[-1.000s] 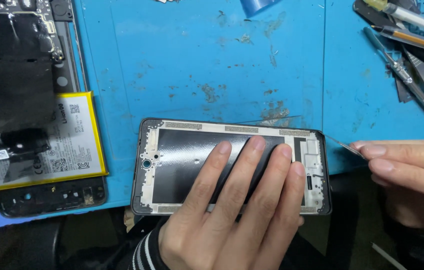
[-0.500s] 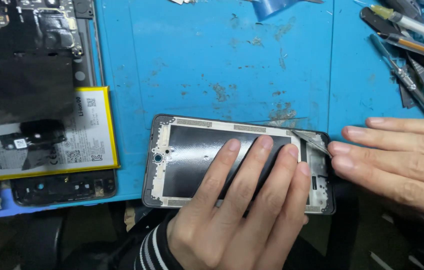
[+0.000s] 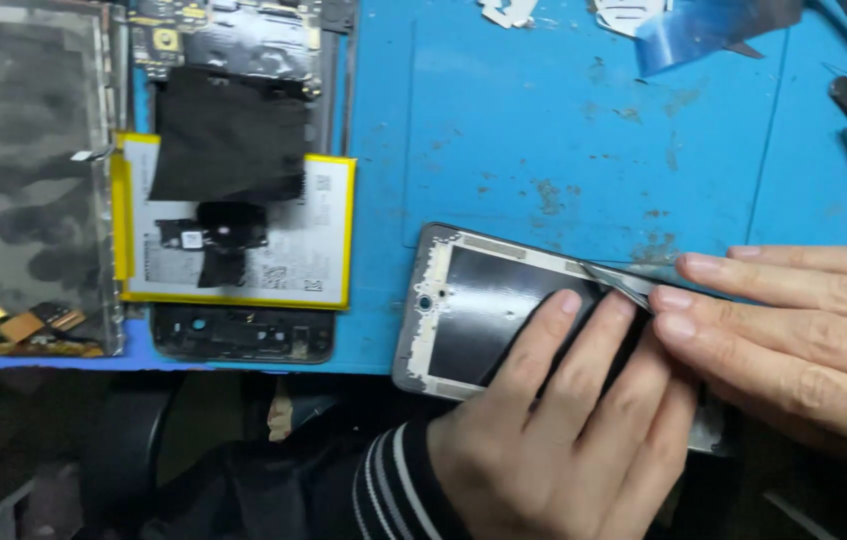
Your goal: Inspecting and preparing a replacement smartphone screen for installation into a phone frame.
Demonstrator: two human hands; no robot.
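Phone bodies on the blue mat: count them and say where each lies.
2: the grey phone frame under both hands at the mat's front edge, and the opened phone with yellow-edged battery to its left. More may be hidden off-frame.

Phone frame, opened, and metal tweezers

Phone frame [image 3: 489, 310]: grey rectangular shell with a dark glossy inner panel, pale strips along its top and left ends, and a small round opening near the left end; lies flat and lengthwise at the near edge of the blue surface, slightly overhanging it, its right part covered. Tweezers [image 3: 616, 282]: thin, silver, pointed; tips rest on the frame's upper long edge, angled down to the right.
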